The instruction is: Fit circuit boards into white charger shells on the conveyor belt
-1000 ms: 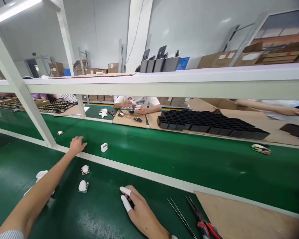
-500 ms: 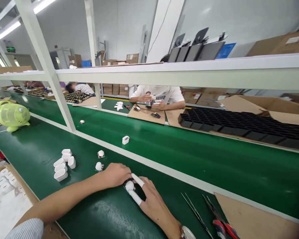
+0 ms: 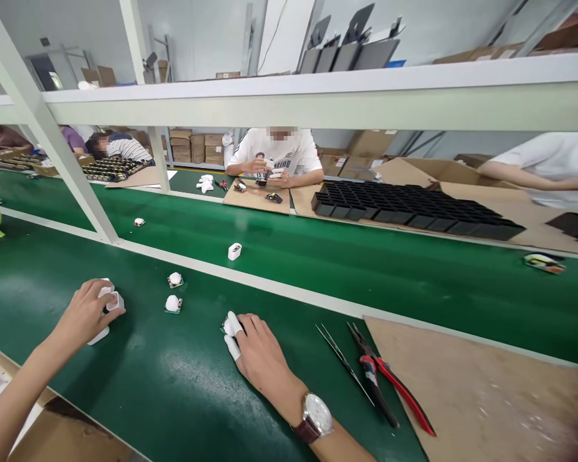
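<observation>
My left hand (image 3: pixel 87 309) is at the group of white oval plastic cases, its fingers and thumb closed around one white plastic case (image 3: pixel 117 301). Much of the group is hidden beneath that hand. White finger cots cover the thumb and index finger of my right hand (image 3: pixel 262 353), which pinch a small circuit board with a white dome (image 3: pixel 226 326); the fingers partly hide it. Between my hands, two similar boards lie on the green bench, a farther domed board (image 3: pixel 175 279) and a nearer domed board (image 3: pixel 173 303).
Right of my right hand lie tweezers (image 3: pixel 345 362), red-handled pliers (image 3: pixel 383 378) and a cardboard sheet (image 3: pixel 472 385). A white case (image 3: pixel 234 251) sits on the green belt beyond the pale rail (image 3: pixel 279 296). Across it, a co-worker (image 3: pixel 277 157) handles parts beside black trays (image 3: pixel 414 208).
My left hand has left the board near my right hand and reached left to the white cases. My right hand stays at the board. The view has swung right and down.
</observation>
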The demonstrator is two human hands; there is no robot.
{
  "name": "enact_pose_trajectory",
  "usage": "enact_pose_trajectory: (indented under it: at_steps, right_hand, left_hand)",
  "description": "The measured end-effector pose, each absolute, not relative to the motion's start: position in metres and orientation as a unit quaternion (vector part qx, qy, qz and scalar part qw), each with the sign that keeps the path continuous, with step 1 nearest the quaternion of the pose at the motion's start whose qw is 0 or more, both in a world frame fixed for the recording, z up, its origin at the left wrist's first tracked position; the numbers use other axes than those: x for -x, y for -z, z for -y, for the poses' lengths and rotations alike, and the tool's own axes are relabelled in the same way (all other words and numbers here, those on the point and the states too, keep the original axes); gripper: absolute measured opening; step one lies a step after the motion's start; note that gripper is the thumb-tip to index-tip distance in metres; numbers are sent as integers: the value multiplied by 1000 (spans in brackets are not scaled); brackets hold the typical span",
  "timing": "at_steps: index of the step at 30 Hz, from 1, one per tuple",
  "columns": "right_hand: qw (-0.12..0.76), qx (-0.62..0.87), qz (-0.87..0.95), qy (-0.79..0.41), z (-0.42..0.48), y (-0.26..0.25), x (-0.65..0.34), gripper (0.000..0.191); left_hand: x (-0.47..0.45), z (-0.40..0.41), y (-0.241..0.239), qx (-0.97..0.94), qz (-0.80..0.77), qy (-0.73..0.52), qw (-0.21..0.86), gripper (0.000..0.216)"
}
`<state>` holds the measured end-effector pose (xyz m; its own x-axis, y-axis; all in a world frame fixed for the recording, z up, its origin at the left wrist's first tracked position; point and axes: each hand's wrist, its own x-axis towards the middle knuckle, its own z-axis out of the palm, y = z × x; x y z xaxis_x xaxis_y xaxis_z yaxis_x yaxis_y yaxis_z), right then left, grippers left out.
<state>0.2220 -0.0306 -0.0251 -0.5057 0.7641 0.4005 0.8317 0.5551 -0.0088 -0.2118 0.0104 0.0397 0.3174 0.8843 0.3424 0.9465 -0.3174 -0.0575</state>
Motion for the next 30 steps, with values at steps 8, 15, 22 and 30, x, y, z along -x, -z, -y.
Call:
enact_pose_trajectory:
  at_steps: [8,15,22,30]
  right_hand:
    - [191,521,830,54,43,13,-242,47]
    - [201,409,889,-48,57,4,-269,46]
    - [163,411,897,9,62,21,-262,21]
    - [186,464,845,-191,48,3,-267,73]
  left_hand:
    - [126,-5,-64,869,447,202,-56,29]
    - [23,-8,-30,913,289,179,-227,3]
    - [1,-9,12,858,318,221,-337,33]
    - [7,-3,11,836,359,199,-364,82]
